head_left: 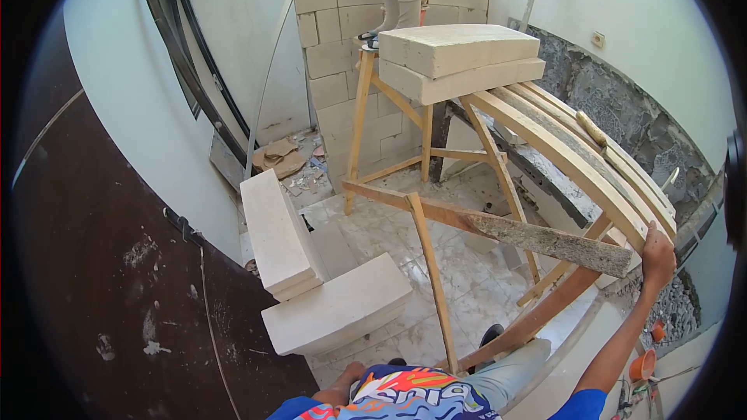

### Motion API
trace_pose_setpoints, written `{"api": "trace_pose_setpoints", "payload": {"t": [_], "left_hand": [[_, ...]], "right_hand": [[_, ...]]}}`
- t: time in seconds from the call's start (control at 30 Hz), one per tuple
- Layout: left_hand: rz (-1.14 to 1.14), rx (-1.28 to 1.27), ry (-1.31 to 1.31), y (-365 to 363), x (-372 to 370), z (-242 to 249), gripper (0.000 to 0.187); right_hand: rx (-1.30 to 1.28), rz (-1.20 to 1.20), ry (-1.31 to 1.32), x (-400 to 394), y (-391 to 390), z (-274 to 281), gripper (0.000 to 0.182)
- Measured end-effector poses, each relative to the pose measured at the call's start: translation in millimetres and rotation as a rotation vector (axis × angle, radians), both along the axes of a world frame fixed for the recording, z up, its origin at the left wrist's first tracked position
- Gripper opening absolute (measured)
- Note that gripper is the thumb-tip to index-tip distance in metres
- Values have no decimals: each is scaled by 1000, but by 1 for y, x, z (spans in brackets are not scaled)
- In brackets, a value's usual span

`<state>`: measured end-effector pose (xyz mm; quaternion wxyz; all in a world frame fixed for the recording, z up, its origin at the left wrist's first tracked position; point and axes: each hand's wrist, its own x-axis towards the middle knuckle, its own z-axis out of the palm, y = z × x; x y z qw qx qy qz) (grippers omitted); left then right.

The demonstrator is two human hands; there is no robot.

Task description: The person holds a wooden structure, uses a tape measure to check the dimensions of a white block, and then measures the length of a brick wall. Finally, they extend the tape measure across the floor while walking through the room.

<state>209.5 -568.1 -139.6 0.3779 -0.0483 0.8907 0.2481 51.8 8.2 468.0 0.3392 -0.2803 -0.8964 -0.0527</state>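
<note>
Tiled floor [373,222] and block wall [342,70] frame a wooden trestle [358,124], whose top planks [562,154] run from under two stacked pale blocks [459,50] towards the right hand [659,257]. That hand is closed, its fingers curled about the planks' near end, while the left hand [354,372] sits low beside the patterned shirt [420,400], and whether it holds anything I cannot tell. Behind the stacked blocks stand another person's legs [408,8] in pale socks

Shirt front [381,390]: and here's big white lettering, upside down from this view, creased and partly hidden; the full word can't be made out.
Elsewhere: no other readable text.
</note>
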Motion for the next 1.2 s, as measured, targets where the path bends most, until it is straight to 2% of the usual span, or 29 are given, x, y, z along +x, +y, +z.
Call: {"api": "trace_pose_setpoints", "payload": {"t": [0.07,0.2,0.3,0.4,0.43,0.5,0.7,0.9,1.0,1.2], "left_hand": [[6,10,10,-4,7,-15,60],[4,39,76,-8,9,-14,57],[-161,64,109,-15,13,-25,53],[82,185,108,-18,19,-31,49],[57,183,106,-15,20,-54,49],[-131,28,365,-4,16,-36,47],[-216,109,310,-15,18,-37,47],[-23,49,283,-11,17,-35,45],[-177,60,342,-11,16,-35,43],[-158,69,295,-12,15,-32,43]], "right_hand": [[1,-15,17,1,-3,0,51],[0,-2,-20,2,1,2,51],[6,-13,-15,2,1,2,52],[14,-19,-5,3,-3,4,53],[17,-9,-2,3,-2,3,53],[26,16,7,2,2,1,54],[73,2,14,1,11,-4,55],[79,23,33,-1,10,-5,54],[73,13,26,0,7,-3,54],[78,2,10,0,9,-3,54]]}}
